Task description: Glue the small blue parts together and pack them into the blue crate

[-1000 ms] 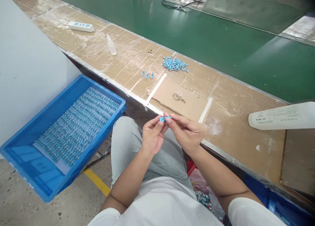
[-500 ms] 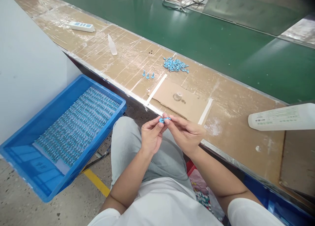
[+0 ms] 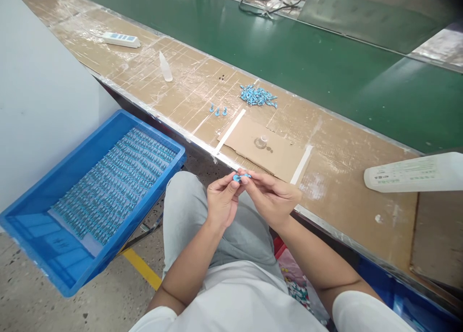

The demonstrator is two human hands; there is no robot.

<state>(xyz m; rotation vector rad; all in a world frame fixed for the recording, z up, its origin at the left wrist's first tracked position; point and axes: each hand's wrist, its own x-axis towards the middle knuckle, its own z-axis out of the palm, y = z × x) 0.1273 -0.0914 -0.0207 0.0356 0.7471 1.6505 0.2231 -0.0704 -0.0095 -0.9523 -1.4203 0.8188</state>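
Note:
My left hand (image 3: 223,201) pinches a small blue round-based piece (image 3: 236,177) between thumb and fingers, above my lap at the table edge. Close against it, my right hand (image 3: 274,198) is closed on a small blue part (image 3: 248,175). The two blue parts meet or nearly meet; fingers hide the join. Three blue round-based pieces (image 3: 217,112) stand upright on the table. Behind them to the right lies a pile of small blue parts (image 3: 257,95). A small clear cup-like item (image 3: 262,140) sits on a cardboard sheet (image 3: 242,139), with damp-looking spots around it.
At left, a blue crate (image 3: 152,134) contains rows of small blue-green pieces. A white squeeze bottle (image 3: 165,67) and a power strip (image 3: 121,39) lie on the table (image 3: 195,81). A large white bottle (image 3: 415,172) lies at right. Beyond runs a green belt (image 3: 307,66).
Almost nothing differs. Both hands stay together at the same spot, and the blue piece in my left hand has shifted very slightly.

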